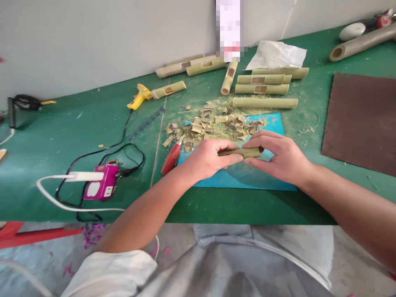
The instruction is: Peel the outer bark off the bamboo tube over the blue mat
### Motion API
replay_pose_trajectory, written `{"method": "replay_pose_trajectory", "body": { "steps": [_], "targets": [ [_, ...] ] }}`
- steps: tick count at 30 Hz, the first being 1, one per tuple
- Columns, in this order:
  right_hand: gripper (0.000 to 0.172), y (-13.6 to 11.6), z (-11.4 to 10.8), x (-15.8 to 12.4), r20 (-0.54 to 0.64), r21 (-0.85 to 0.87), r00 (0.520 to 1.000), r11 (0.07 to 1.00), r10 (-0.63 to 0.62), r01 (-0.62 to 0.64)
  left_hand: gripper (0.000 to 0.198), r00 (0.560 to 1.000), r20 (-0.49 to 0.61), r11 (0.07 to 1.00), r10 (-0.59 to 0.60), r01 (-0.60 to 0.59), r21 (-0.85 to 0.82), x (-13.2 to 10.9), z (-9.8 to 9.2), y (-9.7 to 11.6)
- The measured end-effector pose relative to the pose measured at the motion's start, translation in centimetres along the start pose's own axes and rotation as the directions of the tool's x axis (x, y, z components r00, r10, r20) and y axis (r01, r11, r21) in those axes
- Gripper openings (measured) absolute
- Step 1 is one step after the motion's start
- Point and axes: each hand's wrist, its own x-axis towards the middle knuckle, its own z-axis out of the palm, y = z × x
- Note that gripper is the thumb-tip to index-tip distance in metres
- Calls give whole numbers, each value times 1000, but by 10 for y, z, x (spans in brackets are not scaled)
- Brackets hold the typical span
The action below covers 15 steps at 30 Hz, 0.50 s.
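Observation:
Between my two hands lies a short bamboo tube (pixel 252 153), held level above a blue sheet (pixel 247 181). My left hand (pixel 212 156) pinches its left end, thumb along the near side. The right end is gripped by the fingers and thumb of my right hand (pixel 278 154). Fingers hide much of the tube. Just beyond my hands, bamboo chips (pixel 198 127) and yellowish sawdust cover the sheet's far part. A red-handled knife (pixel 173 156) rests left of my left hand, its blade tip among the chips.
Several cut bamboo tubes (pixel 262 89) lie along the back of the green table (pixel 232 208). A yellow glue gun (pixel 140 97), a purple power adapter (pixel 102 181) and cables occupy the left. On the right are a brown mat (pixel 361 123) and a thicker bamboo pole (pixel 361 43).

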Motion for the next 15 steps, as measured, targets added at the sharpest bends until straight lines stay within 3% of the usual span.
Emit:
{"method": "replay_pose_trajectory", "body": {
  "steps": [9, 15],
  "targets": [
    [26, 5, -9, 6, 79, 43, 996, 998, -38, 34, 31, 994, 105, 999, 30, -25, -47, 3, -10, -9],
    [26, 4, -7, 3, 63, -4, 993, 995, -101, 102, 27, 1000, 20, 1000, 4, -4, -6, 2, -2, 0]
  ]
}}
